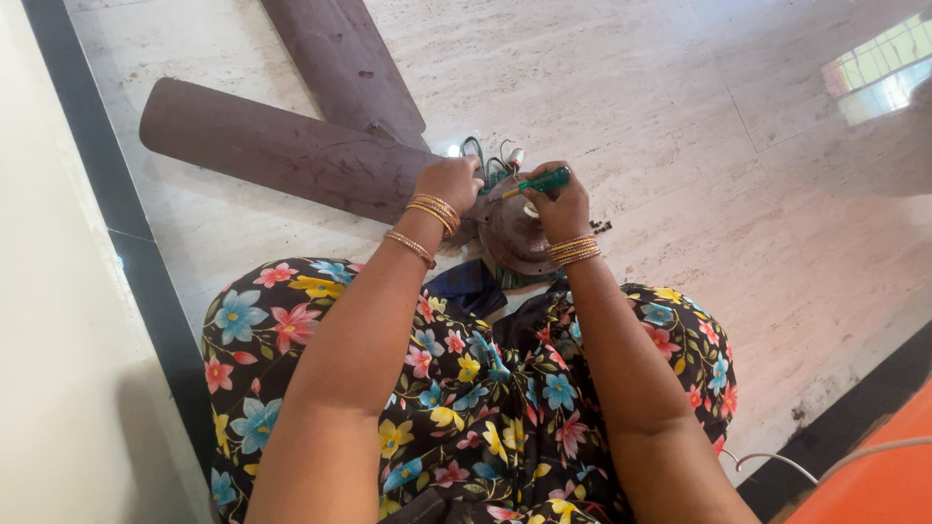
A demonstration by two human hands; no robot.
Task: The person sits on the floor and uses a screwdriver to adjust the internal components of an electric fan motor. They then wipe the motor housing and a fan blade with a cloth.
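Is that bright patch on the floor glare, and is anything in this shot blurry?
In the head view, yes: a window reflection glares off the polished floor at top right. The left hand, the right hand with its green screwdriver and the fan blades look fairly sharp; the wires by the motor are too small to make out.

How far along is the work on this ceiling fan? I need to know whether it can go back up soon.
Done: the fan is down on the marble floor, and its wires show at the exposed motor hub. In hand: the right hand works a green-handled screwdriver at the hub while the left hand steadies it. Left: two brown blades remain attached; what is loosened inside cannot be told.
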